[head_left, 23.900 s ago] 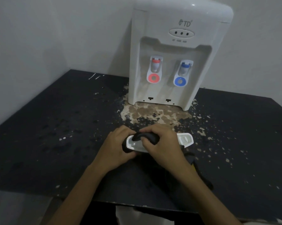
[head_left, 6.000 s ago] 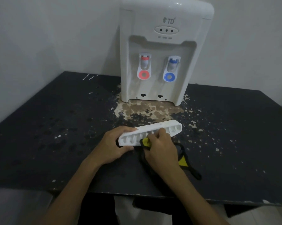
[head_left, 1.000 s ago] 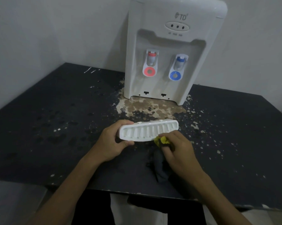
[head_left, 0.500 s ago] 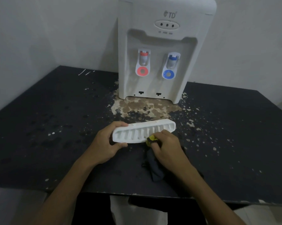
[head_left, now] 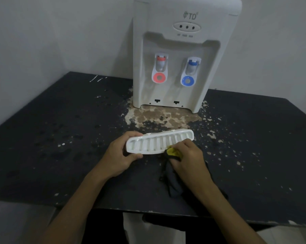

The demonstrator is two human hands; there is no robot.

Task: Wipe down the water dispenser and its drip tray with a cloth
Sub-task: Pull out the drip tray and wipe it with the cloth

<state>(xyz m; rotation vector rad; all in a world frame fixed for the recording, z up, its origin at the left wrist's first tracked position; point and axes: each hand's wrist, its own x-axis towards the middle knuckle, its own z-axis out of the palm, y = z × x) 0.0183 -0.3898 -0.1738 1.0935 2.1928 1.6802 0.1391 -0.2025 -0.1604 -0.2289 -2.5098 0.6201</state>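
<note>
A white water dispenser point(head_left: 182, 41) with a red tap and a blue tap stands at the back of a black table point(head_left: 51, 138). My left hand point(head_left: 119, 154) grips the left end of the white ribbed drip tray point(head_left: 155, 144), holding it tilted with its ribbed face toward me. My right hand point(head_left: 187, 159) is closed on a dark cloth point(head_left: 172, 184) with a yellow patch point(head_left: 172, 151). The yellow part presses against the tray's lower right edge. The rest of the cloth trails onto the table under my wrist.
The tabletop paint is flaked off in a brown patch point(head_left: 159, 118) in front of the dispenser, with white flecks scattered to the right. Grey walls close in behind and on the left. The table's front edge point(head_left: 148, 211) is near my forearms.
The tray stays held in my left hand. My right hand with the cloth has slid a little along the tray's lower right edge. The camera view has shifted slightly.
</note>
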